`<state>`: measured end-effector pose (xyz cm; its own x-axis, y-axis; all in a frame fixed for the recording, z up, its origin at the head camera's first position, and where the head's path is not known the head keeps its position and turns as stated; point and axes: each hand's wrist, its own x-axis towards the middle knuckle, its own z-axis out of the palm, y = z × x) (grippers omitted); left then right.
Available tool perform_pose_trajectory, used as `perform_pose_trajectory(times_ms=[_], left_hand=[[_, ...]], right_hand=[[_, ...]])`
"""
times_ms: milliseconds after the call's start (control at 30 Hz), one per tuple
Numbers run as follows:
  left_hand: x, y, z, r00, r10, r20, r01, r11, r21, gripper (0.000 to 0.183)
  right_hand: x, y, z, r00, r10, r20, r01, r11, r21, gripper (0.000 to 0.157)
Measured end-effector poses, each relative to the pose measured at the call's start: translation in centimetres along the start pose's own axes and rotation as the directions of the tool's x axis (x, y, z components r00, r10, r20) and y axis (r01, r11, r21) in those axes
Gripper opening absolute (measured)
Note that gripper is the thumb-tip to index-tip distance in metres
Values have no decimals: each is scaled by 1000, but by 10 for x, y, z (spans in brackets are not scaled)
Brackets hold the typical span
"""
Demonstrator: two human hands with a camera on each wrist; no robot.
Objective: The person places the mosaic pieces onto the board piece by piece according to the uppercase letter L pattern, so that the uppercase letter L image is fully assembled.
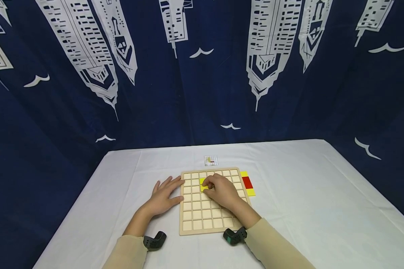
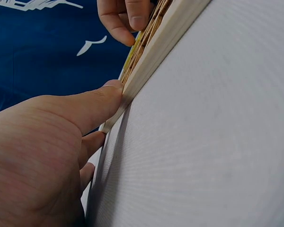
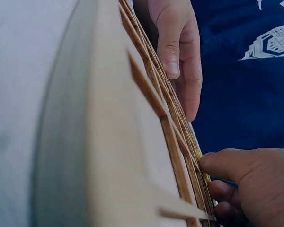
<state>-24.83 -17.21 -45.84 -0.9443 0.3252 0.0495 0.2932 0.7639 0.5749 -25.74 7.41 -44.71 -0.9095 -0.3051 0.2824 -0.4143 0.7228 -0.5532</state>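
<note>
A square wooden grid board lies on the table. Toward its upper part sits yellow tile material, partly hidden under my right hand. That hand's thumb and curled fingers pinch at the yellow tile; in the right wrist view the thumb comes right down at the grid, with a sliver of yellow beside its tip. My left hand lies at the board's left edge with fingers spread and fairly straight. In the left wrist view its thumb touches the wooden rim.
Beside the board's right edge lie a red tile and yellow tiles, partly hidden by the board. Behind the board is a small card printed with a grid and coloured squares. A white cloth covers the table; a dark blue curtain hangs behind.
</note>
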Motion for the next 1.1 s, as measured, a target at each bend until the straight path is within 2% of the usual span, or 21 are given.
perform_pose_trajectory(times_ms=[333, 533, 700, 867, 1100], left_hand=[[-3, -2, 1, 1000, 3, -9, -3, 1000, -2, 58], [-3, -1, 1, 1000, -6, -2, 6, 1000, -9, 58], [-3, 0, 1, 1000, -13, 0, 13, 1000, -9, 58], [-2, 0, 2, 1000, -10, -5, 10, 1000, -10, 58], [-1, 1, 2, 1000, -6, -15, 6, 1000, -7, 59]], right_hand=[[-1, -1, -1, 1000, -11, 23, 9, 998, 63, 9], [-1, -5, -12, 997, -29, 70, 18, 988, 152, 8], [1, -6, -23, 995, -32, 97, 13, 981, 195, 13], [3, -4, -40, 997, -7, 78, -11, 975, 222, 15], [5, 11, -62, 999, 32, 21, -36, 972, 232, 19]])
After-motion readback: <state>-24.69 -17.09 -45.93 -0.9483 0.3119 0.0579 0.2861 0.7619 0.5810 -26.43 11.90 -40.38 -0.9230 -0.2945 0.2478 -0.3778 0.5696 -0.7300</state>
